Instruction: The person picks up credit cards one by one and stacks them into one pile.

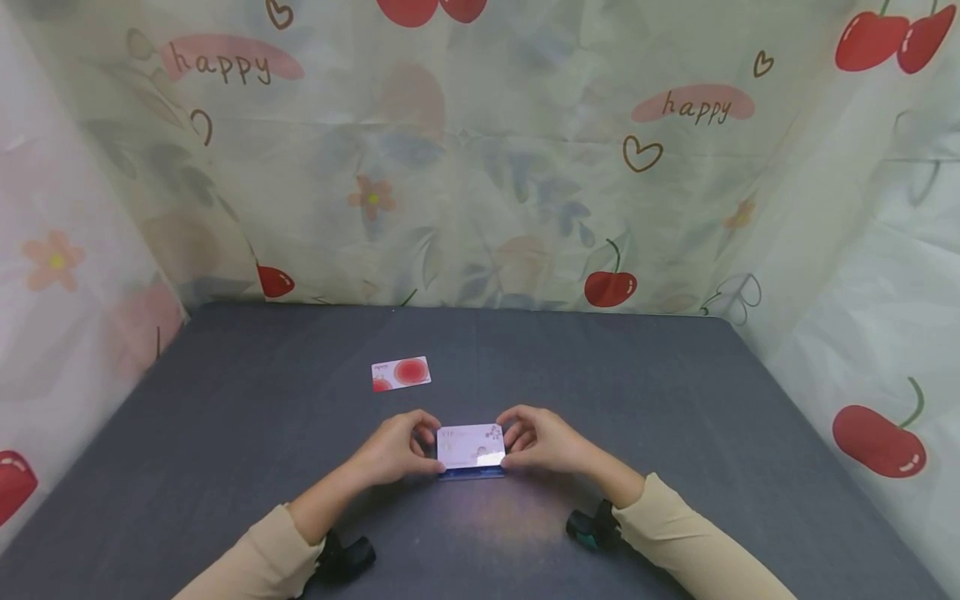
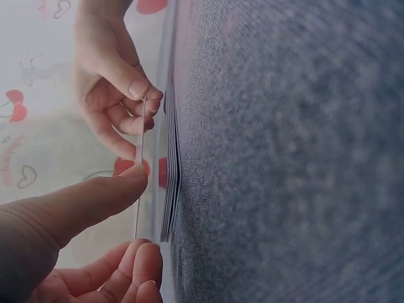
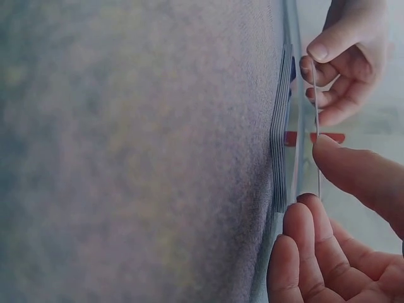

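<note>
A pale lilac card [image 1: 471, 446] with a small flower print is held level between both hands. My left hand [image 1: 397, 450] pinches its left edge with thumb and fingers. At the opposite edge, the right hand [image 1: 551, 442] grips it the same way. Just below it, a stack of cards [image 2: 170, 189] lies on the cloth, and the wrist views show a gap between the two. From above, only the blue front strip of the top stacked card [image 1: 471, 473] peeks out. The held card appears edge-on as a thin line in both wrist views.
Farther back and to the left, a pink card with red circles [image 1: 401, 372] lies flat, away from the hands. Dark grey cloth covers the table [image 1: 637, 375]. Printed curtains [image 1: 480, 167] stand behind it and on both sides.
</note>
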### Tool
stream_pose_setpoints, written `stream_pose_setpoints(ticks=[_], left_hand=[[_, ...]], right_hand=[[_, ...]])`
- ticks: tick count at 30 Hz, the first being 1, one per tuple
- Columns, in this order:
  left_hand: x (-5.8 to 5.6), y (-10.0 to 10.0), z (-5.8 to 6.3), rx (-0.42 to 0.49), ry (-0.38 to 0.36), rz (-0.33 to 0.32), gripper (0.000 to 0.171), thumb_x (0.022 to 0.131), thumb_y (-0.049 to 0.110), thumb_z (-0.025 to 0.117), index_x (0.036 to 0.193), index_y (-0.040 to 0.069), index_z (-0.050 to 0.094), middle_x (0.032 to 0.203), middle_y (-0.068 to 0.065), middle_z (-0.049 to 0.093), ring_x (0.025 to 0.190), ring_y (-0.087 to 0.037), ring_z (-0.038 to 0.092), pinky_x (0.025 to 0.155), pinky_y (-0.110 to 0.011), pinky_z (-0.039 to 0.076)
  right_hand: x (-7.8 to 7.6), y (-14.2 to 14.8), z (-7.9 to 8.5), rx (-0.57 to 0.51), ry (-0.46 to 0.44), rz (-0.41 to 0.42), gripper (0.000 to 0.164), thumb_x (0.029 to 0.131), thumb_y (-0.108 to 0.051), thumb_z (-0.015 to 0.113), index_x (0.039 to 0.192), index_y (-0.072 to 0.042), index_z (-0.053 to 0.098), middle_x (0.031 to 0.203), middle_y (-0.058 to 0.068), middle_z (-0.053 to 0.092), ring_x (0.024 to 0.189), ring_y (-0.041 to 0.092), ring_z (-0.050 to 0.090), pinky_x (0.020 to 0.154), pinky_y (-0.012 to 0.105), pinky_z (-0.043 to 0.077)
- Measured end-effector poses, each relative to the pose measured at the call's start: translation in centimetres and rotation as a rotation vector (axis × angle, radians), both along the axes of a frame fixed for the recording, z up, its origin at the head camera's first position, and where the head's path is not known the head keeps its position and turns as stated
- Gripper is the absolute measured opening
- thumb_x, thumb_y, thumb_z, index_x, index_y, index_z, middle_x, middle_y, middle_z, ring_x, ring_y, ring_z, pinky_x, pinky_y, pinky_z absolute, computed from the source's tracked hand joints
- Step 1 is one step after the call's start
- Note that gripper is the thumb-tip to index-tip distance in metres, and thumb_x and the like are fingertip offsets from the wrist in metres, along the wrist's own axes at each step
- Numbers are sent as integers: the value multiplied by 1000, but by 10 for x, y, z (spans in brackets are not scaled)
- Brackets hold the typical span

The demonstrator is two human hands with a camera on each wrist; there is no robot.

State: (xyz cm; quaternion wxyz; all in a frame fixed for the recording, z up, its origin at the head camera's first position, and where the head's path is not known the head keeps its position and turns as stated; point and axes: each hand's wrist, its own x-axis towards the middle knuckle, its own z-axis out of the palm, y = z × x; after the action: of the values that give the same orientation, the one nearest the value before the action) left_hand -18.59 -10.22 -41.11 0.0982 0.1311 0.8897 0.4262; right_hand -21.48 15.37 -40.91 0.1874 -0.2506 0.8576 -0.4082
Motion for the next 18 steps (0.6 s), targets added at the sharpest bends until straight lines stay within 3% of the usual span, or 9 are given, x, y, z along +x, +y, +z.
stream_pose_setpoints(ticks=[18], left_hand=[[2, 2, -2, -35, 1, -10, 50, 66, 12, 83, 109, 0, 59, 87, -6, 57, 63, -11, 51, 55, -20, 44]], right_hand=[[1, 0, -2, -2, 12, 36, 48, 74, -10, 76, 114, 4, 55, 90, 13, 61, 73, 9, 57, 66, 16, 48]])
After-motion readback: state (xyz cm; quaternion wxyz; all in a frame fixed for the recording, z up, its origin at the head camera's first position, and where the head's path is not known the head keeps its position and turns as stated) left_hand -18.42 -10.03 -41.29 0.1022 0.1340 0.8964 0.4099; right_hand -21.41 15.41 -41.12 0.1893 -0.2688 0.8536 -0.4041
